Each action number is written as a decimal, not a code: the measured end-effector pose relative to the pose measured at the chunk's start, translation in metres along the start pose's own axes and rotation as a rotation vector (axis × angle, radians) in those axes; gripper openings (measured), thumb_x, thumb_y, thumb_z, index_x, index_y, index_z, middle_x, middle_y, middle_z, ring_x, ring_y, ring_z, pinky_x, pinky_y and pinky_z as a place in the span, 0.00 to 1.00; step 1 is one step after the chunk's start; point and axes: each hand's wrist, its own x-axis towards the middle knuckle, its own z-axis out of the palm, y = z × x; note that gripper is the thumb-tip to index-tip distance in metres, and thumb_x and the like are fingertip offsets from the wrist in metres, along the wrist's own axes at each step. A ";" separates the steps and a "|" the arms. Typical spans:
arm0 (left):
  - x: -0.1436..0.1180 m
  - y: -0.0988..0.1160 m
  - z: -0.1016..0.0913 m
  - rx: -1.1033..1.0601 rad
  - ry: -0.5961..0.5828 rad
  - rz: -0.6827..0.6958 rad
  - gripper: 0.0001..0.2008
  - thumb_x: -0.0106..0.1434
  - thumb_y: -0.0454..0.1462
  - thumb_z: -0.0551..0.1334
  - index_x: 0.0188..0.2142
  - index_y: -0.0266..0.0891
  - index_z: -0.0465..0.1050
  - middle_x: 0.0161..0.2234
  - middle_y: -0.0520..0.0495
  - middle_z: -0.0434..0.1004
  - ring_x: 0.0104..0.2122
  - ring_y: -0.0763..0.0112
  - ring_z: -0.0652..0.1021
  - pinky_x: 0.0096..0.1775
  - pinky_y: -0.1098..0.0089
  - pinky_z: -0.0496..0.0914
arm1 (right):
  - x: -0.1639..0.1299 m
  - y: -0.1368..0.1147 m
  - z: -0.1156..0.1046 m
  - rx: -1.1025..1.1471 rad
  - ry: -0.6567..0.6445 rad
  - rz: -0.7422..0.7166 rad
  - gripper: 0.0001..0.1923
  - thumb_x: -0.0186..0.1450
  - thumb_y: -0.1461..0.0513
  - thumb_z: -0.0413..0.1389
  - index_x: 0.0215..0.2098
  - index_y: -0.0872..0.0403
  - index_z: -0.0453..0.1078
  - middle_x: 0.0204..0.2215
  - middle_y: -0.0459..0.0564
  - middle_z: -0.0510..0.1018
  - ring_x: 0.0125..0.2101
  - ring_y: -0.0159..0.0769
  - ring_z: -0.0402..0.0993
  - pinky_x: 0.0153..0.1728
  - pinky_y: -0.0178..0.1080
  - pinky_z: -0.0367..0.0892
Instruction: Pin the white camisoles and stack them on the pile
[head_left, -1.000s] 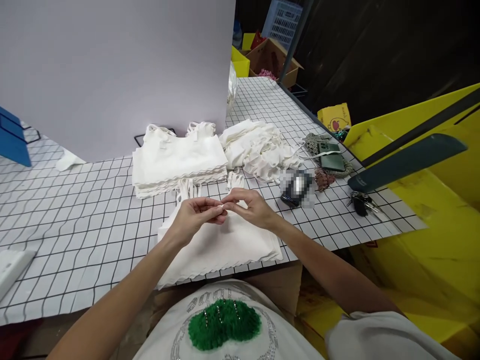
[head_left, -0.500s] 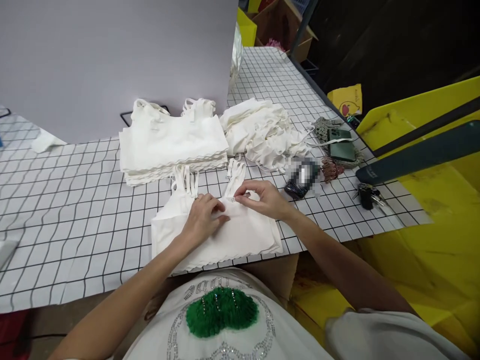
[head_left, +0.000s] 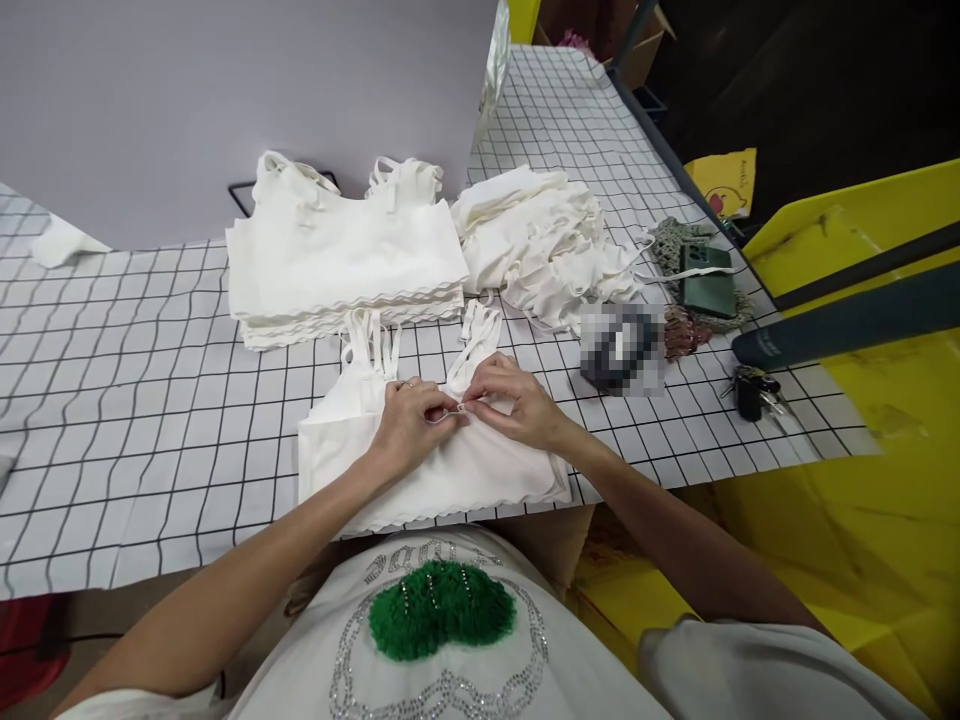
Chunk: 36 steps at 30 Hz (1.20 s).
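A white strappy top (head_left: 450, 470) lies flat on the gridded table (head_left: 150, 420) right in front of me. My left hand (head_left: 411, 428) and my right hand (head_left: 510, 400) meet over its upper middle, fingertips pinching a small bit of its fabric or strap between them. Behind it sits a neat stack of folded white tops (head_left: 341, 255). A loose heap of white tops (head_left: 547, 245) lies to the right of that stack.
A grey board (head_left: 240, 100) stands upright at the back. Right of the heap lie a green phone on a crocheted pouch (head_left: 705, 285), a blurred dark object (head_left: 622, 345) and keys (head_left: 754, 390). Yellow bins (head_left: 862, 400) flank the table's right edge.
My hands came down from a raised pinch onto the top lying on the table, then drew together at its upper middle. The camera tilted downward.
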 end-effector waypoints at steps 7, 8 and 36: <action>-0.001 -0.001 0.002 0.014 0.028 0.015 0.06 0.58 0.36 0.69 0.26 0.41 0.78 0.22 0.55 0.70 0.28 0.69 0.68 0.42 0.63 0.57 | -0.001 0.002 0.006 -0.034 0.008 -0.011 0.05 0.67 0.64 0.57 0.33 0.50 0.72 0.28 0.47 0.78 0.39 0.42 0.69 0.45 0.48 0.62; -0.001 0.000 0.002 0.011 0.028 0.015 0.05 0.58 0.36 0.69 0.25 0.40 0.78 0.22 0.55 0.70 0.28 0.69 0.68 0.42 0.63 0.57 | -0.001 0.002 0.006 -0.031 0.021 -0.015 0.05 0.67 0.64 0.57 0.33 0.50 0.72 0.29 0.47 0.79 0.39 0.42 0.69 0.45 0.49 0.62; 0.001 0.000 0.001 -0.028 0.005 -0.005 0.08 0.58 0.37 0.71 0.24 0.41 0.78 0.21 0.54 0.72 0.28 0.68 0.70 0.46 0.60 0.57 | 0.007 -0.003 -0.005 -0.336 -0.193 -0.180 0.10 0.68 0.69 0.50 0.31 0.52 0.68 0.28 0.48 0.72 0.40 0.42 0.65 0.50 0.54 0.57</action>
